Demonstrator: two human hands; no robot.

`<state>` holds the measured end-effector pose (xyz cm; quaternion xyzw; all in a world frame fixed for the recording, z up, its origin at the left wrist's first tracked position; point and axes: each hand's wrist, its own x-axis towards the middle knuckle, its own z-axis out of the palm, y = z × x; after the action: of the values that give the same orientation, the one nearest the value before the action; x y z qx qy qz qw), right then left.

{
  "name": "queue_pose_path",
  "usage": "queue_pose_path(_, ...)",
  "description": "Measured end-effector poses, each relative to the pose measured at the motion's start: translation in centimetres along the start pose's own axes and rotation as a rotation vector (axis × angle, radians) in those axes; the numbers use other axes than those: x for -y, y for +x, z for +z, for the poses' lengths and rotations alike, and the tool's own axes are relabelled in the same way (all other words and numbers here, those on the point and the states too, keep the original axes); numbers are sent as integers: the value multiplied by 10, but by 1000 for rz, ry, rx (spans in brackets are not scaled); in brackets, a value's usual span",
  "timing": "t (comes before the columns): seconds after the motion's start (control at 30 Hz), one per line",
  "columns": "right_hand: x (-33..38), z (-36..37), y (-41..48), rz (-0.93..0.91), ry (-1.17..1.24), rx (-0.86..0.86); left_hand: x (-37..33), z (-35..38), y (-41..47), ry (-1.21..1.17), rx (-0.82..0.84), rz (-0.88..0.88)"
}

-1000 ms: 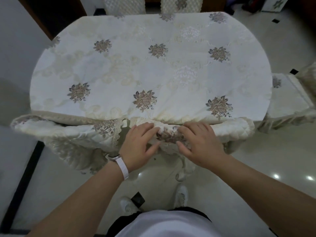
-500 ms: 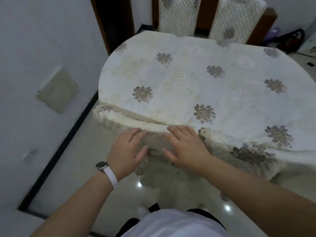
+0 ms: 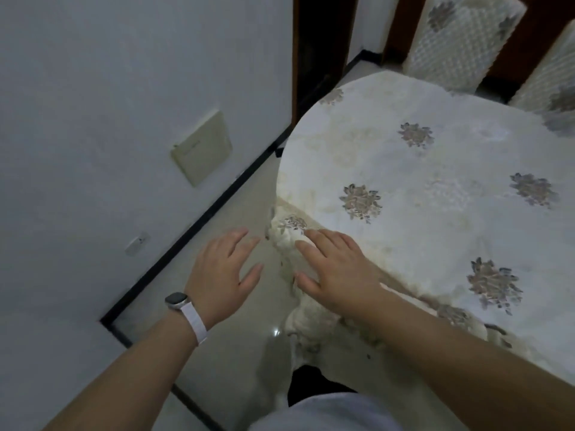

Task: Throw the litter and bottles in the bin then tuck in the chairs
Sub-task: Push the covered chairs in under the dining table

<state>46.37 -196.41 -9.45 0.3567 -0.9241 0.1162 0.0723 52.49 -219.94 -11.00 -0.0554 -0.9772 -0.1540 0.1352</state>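
One head-worn wide-angle camera is looking forward and down.
It is sitting close above the left hand point(image 3: 222, 269) and right hand point(image 3: 336, 275) at centre, framing the desk point(image 3: 435, 169) at right, the wall point(image 3: 93, 88) at upper left.

Plain pale wall point(image 3: 109, 73) fills the left side, with a flat beige panel point(image 3: 201, 152) stuck on it and a small white socket point(image 3: 137, 243) lower down, nearer. A black skirting strip point(image 3: 199, 222) runs along the bottom of the wall where it meets the glossy cream floor point(image 3: 217, 353), which has a tiny bright light spot point(image 3: 275, 332) reflected in it. On the right there's a rounded table point(image 3: 435, 169) under a white cloth with brownish flower motifs. Far side: a dark wooden doorway point(image 3: 323, 51) and two quilted chairs point(image 3: 460, 42) just beyond the table. Lighting's pretty dim overall.
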Motion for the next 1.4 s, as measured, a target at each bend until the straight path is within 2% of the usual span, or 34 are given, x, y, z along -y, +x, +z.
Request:
queue_pose_path(0.3,2,35,145,-173,108,1,75,-43,50,157,-33,-188)
queue_pose_path(0.5,-1,43,201,-215,114,-21,114,-48,72,169,-42,-242)
queue_pose_path(0.6,-4,53,230,-204,84,33,138,-43,90,167,-42,-252)
queue_pose_path(0.8,3,76,291,-138,9,125,206,-32,139,136,-33,-194)
queue_pose_path(0.93,15,90,353,-61,-19,138,270,-31,183,119,-58,-90)
queue_pose_path(1.17,53,93,456,3,-93,66,375,-53,258,79,-73,38)
queue_pose_path(1.3,52,91,491,74,-107,37,406,-53,304,61,-72,65)
queue_pose_path(1.4,41,95,511,90,-152,81,419,-46,340,17,-81,139)
